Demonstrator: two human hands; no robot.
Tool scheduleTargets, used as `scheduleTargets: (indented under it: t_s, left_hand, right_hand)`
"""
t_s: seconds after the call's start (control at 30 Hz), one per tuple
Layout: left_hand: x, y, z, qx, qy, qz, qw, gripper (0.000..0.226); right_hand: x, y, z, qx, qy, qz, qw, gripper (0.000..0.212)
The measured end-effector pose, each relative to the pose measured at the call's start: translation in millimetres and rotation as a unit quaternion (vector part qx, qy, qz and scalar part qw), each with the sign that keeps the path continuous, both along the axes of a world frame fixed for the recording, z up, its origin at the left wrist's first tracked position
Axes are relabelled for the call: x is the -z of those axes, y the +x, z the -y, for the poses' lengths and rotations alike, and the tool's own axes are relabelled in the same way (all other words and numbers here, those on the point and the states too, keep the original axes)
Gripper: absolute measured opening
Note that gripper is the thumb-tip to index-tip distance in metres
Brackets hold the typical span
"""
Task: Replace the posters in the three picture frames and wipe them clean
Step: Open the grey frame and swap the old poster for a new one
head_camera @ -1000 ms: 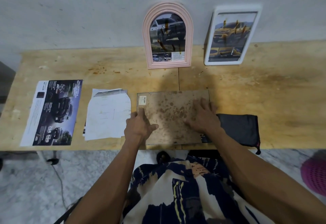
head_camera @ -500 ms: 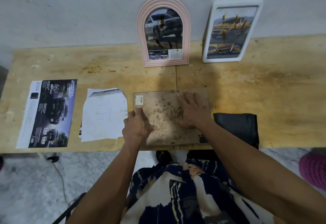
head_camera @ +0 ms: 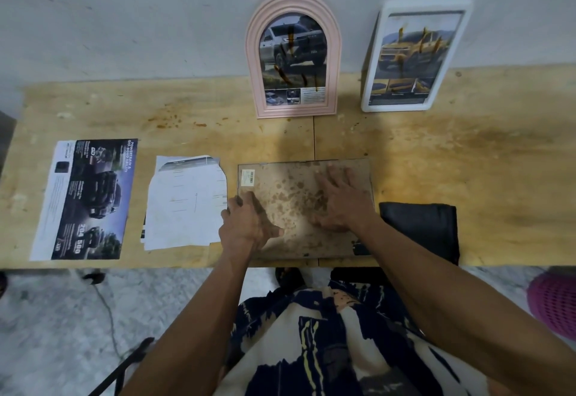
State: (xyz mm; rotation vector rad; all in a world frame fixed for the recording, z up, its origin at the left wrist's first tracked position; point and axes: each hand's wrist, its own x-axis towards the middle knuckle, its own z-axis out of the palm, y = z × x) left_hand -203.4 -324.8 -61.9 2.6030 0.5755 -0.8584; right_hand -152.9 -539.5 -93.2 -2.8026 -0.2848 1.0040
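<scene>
A picture frame lies face down at the table's front edge, its stained brown backing board facing up. My left hand curls over the frame's left edge, fingers bent at the rim. Flat on the right half of the backing rests my right hand, fingers spread. A pink arched frame and a white rectangular frame lean upright against the wall, each holding a car poster with brown smears on the glass. A dark car poster and a stack of cut white sheets lie to the left.
A folded black cloth lies right of the face-down frame, near the table's front edge. A pink mesh object sits low at the far right. A cable trails on the marble floor below.
My right hand has slid left across the backing, from near the black cloth to the board's right half. The left hand stays on the frame's left edge.
</scene>
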Motion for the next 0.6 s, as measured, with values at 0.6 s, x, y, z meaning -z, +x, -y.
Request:
scheduleTargets:
  t_s: [0.6]
  left_hand:
    - [12.5,-22.5,-9.3,0.045,-0.020,0.035,0.998,0.109]
  right_hand:
    - [7.4,-56.6,46.1,-0.062,0.015,0.031,0.997,0.102]
